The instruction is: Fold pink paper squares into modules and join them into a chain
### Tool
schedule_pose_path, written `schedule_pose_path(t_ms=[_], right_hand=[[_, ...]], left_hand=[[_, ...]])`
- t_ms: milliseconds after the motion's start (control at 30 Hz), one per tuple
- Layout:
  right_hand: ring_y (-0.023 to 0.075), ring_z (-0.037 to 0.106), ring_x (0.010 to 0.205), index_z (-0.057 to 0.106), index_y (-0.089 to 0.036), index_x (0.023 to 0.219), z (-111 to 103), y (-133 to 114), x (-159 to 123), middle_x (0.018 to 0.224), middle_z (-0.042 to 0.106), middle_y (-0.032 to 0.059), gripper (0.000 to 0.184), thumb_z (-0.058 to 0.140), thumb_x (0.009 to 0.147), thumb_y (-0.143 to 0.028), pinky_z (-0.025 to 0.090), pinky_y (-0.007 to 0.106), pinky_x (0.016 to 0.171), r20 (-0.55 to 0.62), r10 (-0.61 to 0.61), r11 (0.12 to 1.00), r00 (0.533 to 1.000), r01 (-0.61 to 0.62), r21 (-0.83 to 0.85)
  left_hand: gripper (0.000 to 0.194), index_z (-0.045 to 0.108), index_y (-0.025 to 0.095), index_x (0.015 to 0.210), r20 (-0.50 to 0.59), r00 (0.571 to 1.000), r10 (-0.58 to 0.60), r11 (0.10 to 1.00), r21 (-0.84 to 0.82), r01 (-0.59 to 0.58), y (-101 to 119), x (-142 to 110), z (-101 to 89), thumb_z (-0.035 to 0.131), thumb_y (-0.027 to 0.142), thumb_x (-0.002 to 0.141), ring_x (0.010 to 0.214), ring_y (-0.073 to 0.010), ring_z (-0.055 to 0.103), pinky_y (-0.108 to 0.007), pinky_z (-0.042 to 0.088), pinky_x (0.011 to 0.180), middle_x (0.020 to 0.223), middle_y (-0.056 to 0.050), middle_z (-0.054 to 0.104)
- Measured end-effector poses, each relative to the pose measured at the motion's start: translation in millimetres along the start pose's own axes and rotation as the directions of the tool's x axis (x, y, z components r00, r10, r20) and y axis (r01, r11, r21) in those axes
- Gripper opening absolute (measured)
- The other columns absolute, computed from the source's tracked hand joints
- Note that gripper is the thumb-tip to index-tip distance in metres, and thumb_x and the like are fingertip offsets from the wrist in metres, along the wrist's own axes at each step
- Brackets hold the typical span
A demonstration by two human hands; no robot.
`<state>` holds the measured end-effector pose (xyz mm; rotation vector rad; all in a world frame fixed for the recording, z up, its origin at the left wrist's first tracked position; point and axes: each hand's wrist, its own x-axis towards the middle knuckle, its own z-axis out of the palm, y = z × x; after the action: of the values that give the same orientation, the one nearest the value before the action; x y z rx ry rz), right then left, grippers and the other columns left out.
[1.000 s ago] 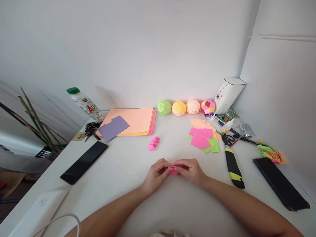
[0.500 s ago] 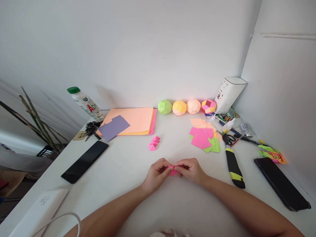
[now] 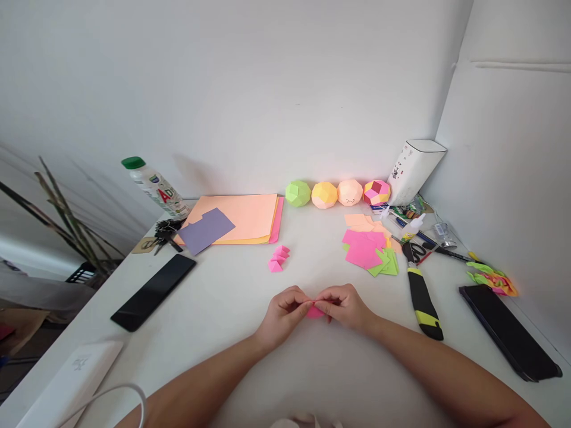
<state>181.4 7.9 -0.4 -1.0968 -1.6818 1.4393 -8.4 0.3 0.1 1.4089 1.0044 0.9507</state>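
Note:
Between both sets of fingertips is a small piece of pink paper (image 3: 314, 311), partly covered by the thumbs. My left hand (image 3: 288, 312) pinches its left side, and my right hand (image 3: 344, 307) pinches its right side. The thumbs nearly meet along the upper edge. Just beyond my hands stand several folded pink paper pieces (image 3: 279, 259) in a short row. To the right lies a loose pile of pink paper cutouts (image 3: 363, 248), with green cutouts (image 3: 387, 263) and peach cutouts (image 3: 359, 222) around it.
Paper polyhedra, including a green one (image 3: 298, 194), line the wall. Sheets of coloured paper (image 3: 241, 215) with a purple piece (image 3: 207, 230) lie back left, near a bottle (image 3: 158, 190) and a phone (image 3: 154, 292). A utility knife (image 3: 423, 300), glue bottle (image 3: 413, 227) and black case (image 3: 511, 333) are right.
The pink paper has tilted between my fingers, so more of its face shows below the thumbs. Both hands stay in nearly the same place.

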Motion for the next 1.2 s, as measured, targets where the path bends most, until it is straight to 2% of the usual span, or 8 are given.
schedule_pose_path(t_ms=[233,367,467,633,867,1033,1200], right_hand=[[0.011,0.054,0.049,0.068,-0.015,0.075,0.3,1.4,0.7,0.062,0.061,0.0016,0.021,0.061,0.08,-0.033,0.043,0.022,0.046,0.01,-0.015,0.999,1.0,0.015,-0.028],[0.0109,0.052,0.048,0.066,-0.015,0.075,0.9,-1.1,-0.2,0.055,0.057,-0.0003,0.02,0.057,0.082,-0.032,0.043,0.022,0.046,-0.034,0.015,1.0,0.999,-0.016,-0.012],[0.0107,0.052,0.048,0.064,-0.015,0.073,1.0,-2.2,-0.1,0.056,0.057,-0.0004,0.018,0.057,0.081,-0.029,0.042,0.022,0.046,-0.025,0.023,1.0,0.999,-0.023,-0.001],[0.0096,0.047,0.047,0.065,-0.015,0.071,2.0,-1.4,0.6,0.055,0.055,-0.0015,0.014,0.057,0.079,-0.024,0.038,0.021,0.044,0.004,-0.037,0.998,0.999,0.037,-0.046],[0.0093,0.043,0.049,0.059,-0.016,0.065,0.6,-4.1,-0.6,0.054,0.052,-0.0019,0.011,0.055,0.075,-0.018,0.034,0.021,0.045,-0.044,-0.038,0.999,0.998,0.037,-0.032],[0.0094,0.042,0.05,0.056,-0.017,0.065,0.7,-4.3,0.3,0.056,0.05,-0.0021,0.008,0.053,0.073,-0.015,0.034,0.021,0.045,-0.039,-0.097,0.994,0.994,0.095,-0.054],[0.0105,0.044,0.054,0.057,-0.017,0.066,4.6,-6.0,1.1,0.061,0.053,-0.0006,0.008,0.052,0.071,-0.014,0.037,0.022,0.049,-0.039,-0.17,0.978,0.985,0.164,-0.131]], left_hand=[[0.015,0.057,0.017,0.067,-0.018,0.999,0.027,0.997,0.071,-0.026,5.8,-1.0,3.1,0.057,0.025,0.079,0.066,-0.0134,0.05,-0.026,0.043,0.062,0.072,-0.002,0.053],[0.016,0.05,0.018,0.066,-0.076,0.997,-0.005,1.0,0.026,0.007,5.8,-1.3,2.7,0.052,0.024,0.08,0.062,-0.0119,0.046,-0.024,0.041,0.059,0.069,0.001,0.049],[0.013,0.052,0.018,0.069,-0.037,0.999,-0.027,0.999,0.039,0.029,6.9,-1.6,1.9,0.051,0.023,0.08,0.064,-0.0126,0.048,-0.025,0.041,0.061,0.071,0.0,0.052],[0.012,0.059,0.018,0.068,0.009,1.0,-0.013,0.99,0.144,0.011,8.4,-1.3,2.6,0.054,0.022,0.078,0.067,-0.0145,0.052,-0.027,0.043,0.065,0.072,-0.002,0.057],[0.016,0.055,0.017,0.062,-0.092,0.995,-0.043,0.999,-0.021,0.041,6.8,-0.7,1.2,0.055,0.024,0.076,0.062,-0.0129,0.049,-0.026,0.042,0.06,0.067,-0.001,0.052],[0.015,0.057,0.017,0.067,-0.004,0.999,-0.049,0.999,-0.005,0.049,8.1,-0.8,1.8,0.056,0.027,0.078,0.064,-0.0131,0.049,-0.026,0.043,0.061,0.071,-0.002,0.054],[0.013,0.059,0.017,0.068,0.018,1.0,-0.024,0.997,0.071,0.023,6.4,-0.7,4.7,0.056,0.025,0.078,0.066,-0.0142,0.052,-0.028,0.044,0.063,0.071,-0.002,0.057]])
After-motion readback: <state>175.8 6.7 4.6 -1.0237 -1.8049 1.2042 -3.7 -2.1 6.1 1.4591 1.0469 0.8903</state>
